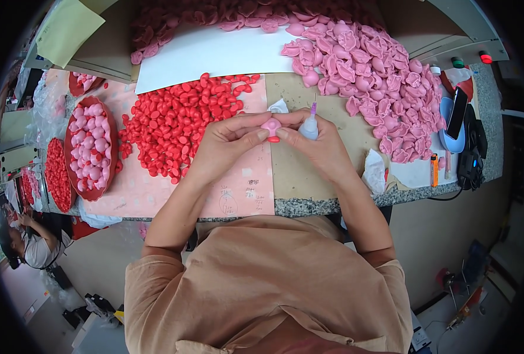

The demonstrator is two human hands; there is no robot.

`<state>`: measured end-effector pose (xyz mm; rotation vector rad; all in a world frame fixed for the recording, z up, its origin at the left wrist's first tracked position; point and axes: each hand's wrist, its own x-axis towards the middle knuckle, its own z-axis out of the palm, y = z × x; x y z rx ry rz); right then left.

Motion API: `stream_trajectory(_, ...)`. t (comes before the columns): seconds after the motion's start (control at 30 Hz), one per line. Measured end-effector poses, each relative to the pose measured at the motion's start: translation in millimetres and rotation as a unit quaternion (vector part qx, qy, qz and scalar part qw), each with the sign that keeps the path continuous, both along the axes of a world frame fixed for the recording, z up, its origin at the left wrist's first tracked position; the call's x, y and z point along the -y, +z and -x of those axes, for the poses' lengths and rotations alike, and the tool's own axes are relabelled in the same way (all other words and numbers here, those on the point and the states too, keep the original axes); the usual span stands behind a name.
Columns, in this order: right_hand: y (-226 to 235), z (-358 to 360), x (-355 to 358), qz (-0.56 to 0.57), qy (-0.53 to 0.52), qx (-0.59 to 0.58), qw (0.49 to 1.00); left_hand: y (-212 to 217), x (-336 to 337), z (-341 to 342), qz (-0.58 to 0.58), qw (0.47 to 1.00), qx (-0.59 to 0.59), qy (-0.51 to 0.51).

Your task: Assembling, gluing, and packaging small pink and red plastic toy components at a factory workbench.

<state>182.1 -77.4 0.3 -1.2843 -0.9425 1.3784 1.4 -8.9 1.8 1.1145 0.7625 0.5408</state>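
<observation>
Both hands meet over the middle of the bench, pinching one small pink piece between them. The left hand grips it with thumb and fingertips from the left; the right hand steadies it with the forefinger and thumb while also clutching a small white squeeze bottle with a thin purple nozzle pointing up. A small red piece shows just under the pink one, touching it, at the fingertips.

By the look of it the step in hand is joining — the red piece being seated against the pink one, with the bottle likely holding adhesive. A next move would call for firm, even pressure and a steady hold, keeping the nozzle away from the fingers.

Just beyond the left hand lies a broad heap of loose red pieces on a pale pink paper sheet. To the right and along the far side spreads a much larger pile of pink shell-like pieces, partly over a white sheet. At the left edge stands a red bowl of pink pieces, with another red bowl of red pieces beside it. Crumpled white tissue lies near the right wrist, and a dark phone leans on a blue dish at the far right.

The bench is a speckled stone-topped counter — brown card covers part of it. Another person sits low at the far left; the floor is plain and grey.
</observation>
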Motion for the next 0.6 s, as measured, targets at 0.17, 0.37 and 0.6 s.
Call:
stream_trajectory(0.17,-1.7,-1.2,-0.9,0.003,0.0,-0.006,1.0,-1.1,-0.3,-1.3,0.002,1.0,0.0,0.006)
stream_trajectory(0.37,-2.2,-1.3,-0.7,-0.005,0.001,0.0,1.0,-1.1,0.0,-1.9,0.004,1.0,-0.003,0.008)
stream_trajectory(0.6,-2.2,-1.1,-0.8,0.006,0.002,-0.01,1.0,-2.9,-0.4,-1.2,0.002,1.0,-0.003,0.009)
